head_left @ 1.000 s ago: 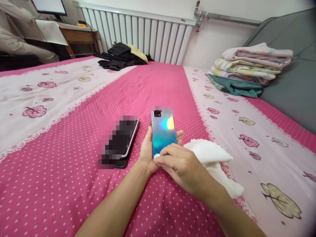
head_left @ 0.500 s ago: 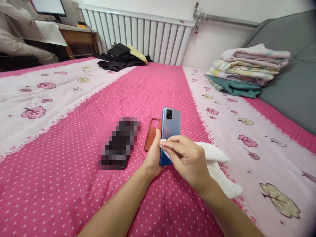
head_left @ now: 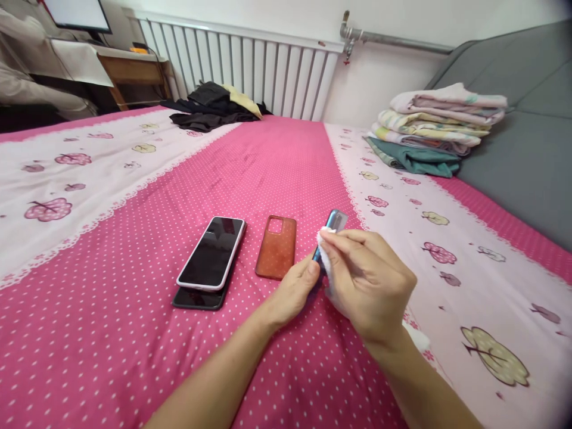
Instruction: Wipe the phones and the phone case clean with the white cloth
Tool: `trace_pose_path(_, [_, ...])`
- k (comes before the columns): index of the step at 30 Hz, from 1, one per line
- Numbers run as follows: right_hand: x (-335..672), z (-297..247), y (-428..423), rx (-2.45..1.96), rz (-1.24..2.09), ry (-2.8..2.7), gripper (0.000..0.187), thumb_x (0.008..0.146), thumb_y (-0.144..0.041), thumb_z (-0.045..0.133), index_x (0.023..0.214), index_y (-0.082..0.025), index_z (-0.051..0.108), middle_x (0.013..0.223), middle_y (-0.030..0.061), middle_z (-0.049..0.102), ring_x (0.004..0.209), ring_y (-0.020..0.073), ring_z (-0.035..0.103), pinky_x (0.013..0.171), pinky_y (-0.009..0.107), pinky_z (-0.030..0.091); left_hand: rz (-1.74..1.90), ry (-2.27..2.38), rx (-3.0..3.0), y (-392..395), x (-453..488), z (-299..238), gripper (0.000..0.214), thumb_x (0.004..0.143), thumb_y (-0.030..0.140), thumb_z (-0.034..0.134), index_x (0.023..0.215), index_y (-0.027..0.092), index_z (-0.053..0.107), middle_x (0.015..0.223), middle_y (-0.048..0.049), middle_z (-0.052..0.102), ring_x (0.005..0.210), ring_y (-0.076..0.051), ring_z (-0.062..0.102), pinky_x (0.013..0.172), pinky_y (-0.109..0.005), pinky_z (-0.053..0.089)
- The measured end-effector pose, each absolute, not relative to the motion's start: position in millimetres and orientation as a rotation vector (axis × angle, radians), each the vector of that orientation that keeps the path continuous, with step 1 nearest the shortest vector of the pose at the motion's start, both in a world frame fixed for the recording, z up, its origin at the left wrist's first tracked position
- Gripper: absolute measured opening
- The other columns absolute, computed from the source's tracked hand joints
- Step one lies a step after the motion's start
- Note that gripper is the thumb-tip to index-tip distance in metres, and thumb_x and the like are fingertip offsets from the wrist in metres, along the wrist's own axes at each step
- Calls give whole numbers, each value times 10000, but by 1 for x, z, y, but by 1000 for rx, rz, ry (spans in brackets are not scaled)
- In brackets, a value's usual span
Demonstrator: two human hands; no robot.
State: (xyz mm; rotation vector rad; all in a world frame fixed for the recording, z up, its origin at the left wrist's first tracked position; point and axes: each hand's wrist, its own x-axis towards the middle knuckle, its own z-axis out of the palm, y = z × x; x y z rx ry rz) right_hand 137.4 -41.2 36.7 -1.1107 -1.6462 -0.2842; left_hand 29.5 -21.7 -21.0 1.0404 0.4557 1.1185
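My left hand (head_left: 292, 289) is closed around the lower part of a blue smartphone (head_left: 333, 221), which is turned edge-on towards me. My right hand (head_left: 369, 280) pinches a small white tissue (head_left: 325, 253) against the phone's side edge. Much of the phone is hidden behind my fingers. Left of it, an orange-brown phone case (head_left: 276, 249) with a camera cutout lies on the bed. Farther left, a phone with a pale rim (head_left: 212, 253) rests on top of another black phone (head_left: 196, 299).
A white cloth (head_left: 416, 338) shows partly behind my right forearm. Folded bedding (head_left: 440, 128) is stacked by the grey headboard (head_left: 531, 131). Dark clothes (head_left: 208, 107) lie near the radiator (head_left: 241, 65). A person in light clothing (head_left: 27, 65) sits by the desk at left.
The blue phone has been turned from its back facing me to its edge, and has moved right. The tissue now sits higher along its side. The orange-brown case is fully uncovered.
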Motion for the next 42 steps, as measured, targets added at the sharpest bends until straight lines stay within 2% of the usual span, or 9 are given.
trace_pose_path(2, [141,40,-41,-1140,-342,-1614,208,815,-122,592,946,-249,693,846,28,667,777,160,634,753,312,536,1062,464,1154,-22,29,-19,391,819,409,547,1103,161,652,1120,-52,641,1072,-226,538,917,-258,371])
trace_pose_path(5, [145,45,-41,-1164,-398,-1592,192,808,-121,603,931,-235,698,849,34,669,774,161,637,752,305,536,1023,516,1257,-22,30,-19,432,794,433,575,1127,165,636,1061,-56,648,1011,-237,554,858,-271,399])
trace_pose_path(8, [149,50,-42,-1197,-418,-1578,174,814,-128,597,923,-217,700,839,42,671,762,160,635,731,308,539,994,549,1338,-21,30,-20,469,769,433,614,1161,175,611,975,-45,651,999,-237,548,854,-286,401])
trace_pose_path(13, [157,57,-46,-1268,-337,-1562,161,827,-157,583,935,-195,695,856,38,664,764,146,623,721,296,525,877,549,1421,-20,28,-19,615,740,484,631,1254,161,529,1007,-63,637,989,-241,543,851,-319,407])
trace_pose_path(22, [176,56,-39,-1320,49,-1507,157,838,-235,578,945,-231,692,903,9,674,810,141,623,708,275,506,876,516,1322,-20,24,-18,516,727,520,630,1088,151,649,1009,-81,658,917,-206,581,829,-290,410])
trace_pose_path(30, [179,49,-33,-1333,74,-1422,144,806,-251,609,912,-234,705,890,23,677,776,158,634,703,317,516,738,378,1009,-23,20,-17,544,689,569,644,1009,130,677,941,-120,677,799,-178,611,736,-263,438])
trace_pose_path(37, [182,47,-30,-1441,213,-1391,162,779,-279,625,922,-229,683,822,23,696,696,167,648,657,335,527,749,346,806,-21,20,-17,637,636,588,678,1026,85,660,964,-148,666,844,-213,621,784,-307,460])
trace_pose_path(39, [184,48,-30,-1500,245,-1431,134,768,-273,631,875,-222,693,794,22,698,674,167,647,640,329,525,741,299,716,-19,17,-16,685,640,624,650,1045,71,648,986,-154,661,859,-215,622,798,-306,462])
trace_pose_path(42, [186,49,-29,-1524,155,-1470,116,762,-261,636,850,-220,701,792,16,698,674,158,638,679,335,526,694,169,581,-15,12,-13,792,688,731,487,1086,59,620,1025,-171,652,853,-214,628,798,-310,464])
